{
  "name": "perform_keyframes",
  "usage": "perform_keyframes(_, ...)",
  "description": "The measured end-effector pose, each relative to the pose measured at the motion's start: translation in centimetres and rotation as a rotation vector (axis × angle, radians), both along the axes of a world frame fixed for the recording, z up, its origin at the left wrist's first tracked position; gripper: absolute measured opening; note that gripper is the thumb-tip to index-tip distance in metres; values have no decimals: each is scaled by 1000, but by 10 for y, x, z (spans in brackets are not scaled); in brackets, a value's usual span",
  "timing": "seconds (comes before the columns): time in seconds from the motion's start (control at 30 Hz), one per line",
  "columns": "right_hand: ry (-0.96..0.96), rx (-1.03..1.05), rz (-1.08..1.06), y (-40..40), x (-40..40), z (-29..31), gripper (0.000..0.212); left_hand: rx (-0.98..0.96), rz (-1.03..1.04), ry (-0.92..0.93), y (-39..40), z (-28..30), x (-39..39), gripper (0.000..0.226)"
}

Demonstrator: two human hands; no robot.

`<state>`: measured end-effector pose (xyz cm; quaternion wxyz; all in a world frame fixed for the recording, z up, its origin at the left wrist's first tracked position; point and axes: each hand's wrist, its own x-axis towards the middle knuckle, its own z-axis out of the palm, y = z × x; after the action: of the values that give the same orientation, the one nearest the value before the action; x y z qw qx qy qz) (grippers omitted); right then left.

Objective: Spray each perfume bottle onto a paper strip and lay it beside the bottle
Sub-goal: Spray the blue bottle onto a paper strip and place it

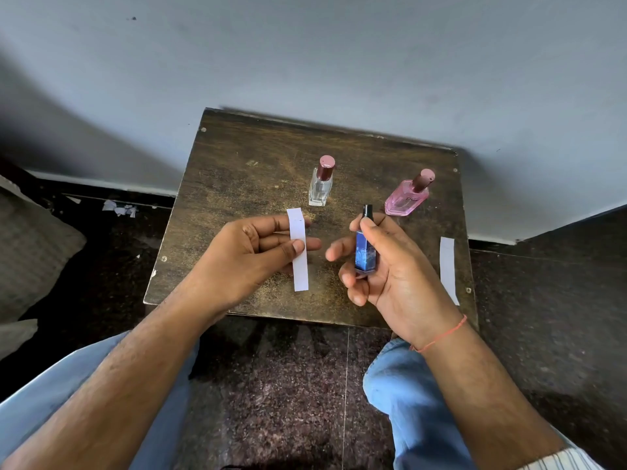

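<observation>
A home room; worn wooden stool (258,171), speckled stone floor (288,385), cushion (37,245).

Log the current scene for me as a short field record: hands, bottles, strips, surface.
left hand: pinches a white paper strip upright
right hand: grips a small blue glass bottle with black sprayer, thumb at the top
standing bottles: clear square glass bottle with maroon cap; pink glass bottle with maroon cap
spare strip: second white paper strip lying at the right edge
surface: worn dark wooden table
</observation>
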<state>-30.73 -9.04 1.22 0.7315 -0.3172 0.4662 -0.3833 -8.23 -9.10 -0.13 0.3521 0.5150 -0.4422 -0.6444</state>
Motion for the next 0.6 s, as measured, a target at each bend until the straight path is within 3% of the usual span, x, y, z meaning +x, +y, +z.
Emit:
perform_keyframes(0.1,74,-3,-18,1,2,-2,23,-7,26,6,0,0,-2,32)
perform_keyframes(0.43,598,-277,-50,4,14,-3,74,9,-69,76,5,2,-6,52)
perform_keyframes(0.6,970,-582,-111,15,15,4,61,12,-147,77,6,3,-7,52)
